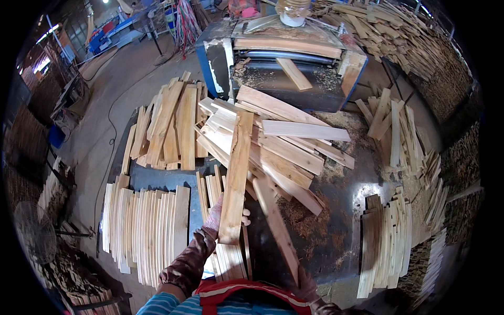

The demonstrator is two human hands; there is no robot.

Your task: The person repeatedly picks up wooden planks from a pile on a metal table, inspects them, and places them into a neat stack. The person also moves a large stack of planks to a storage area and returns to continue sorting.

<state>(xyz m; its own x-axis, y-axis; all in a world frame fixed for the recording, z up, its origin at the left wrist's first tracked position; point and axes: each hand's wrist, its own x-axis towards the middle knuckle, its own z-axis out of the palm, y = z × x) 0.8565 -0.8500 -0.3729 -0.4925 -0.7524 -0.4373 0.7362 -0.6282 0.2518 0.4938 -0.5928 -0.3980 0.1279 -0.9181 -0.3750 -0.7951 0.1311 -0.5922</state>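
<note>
My left hand (214, 215), in a pale glove, is closed round a long flat wooden board (236, 168). The board stands up at a slight tilt in front of me, and my fingertips show past its right edge. Lower right, my right hand (306, 290) is at the near end of a second, narrower plank (275, 226). That hand appears closed on the plank, though its fingers are partly hidden. The plank slants away to the left, its far end by a loose heap of boards (294, 155).
Beyond the heap, a planer-like machine (289, 79) has a short board (294, 73) at its opening. Stacked boards stand left (147, 226), far left (173, 126) and right (386, 241). Wood shavings (310, 220) litter the dark table (336, 247). Scrap wood (388, 37) is piled far right.
</note>
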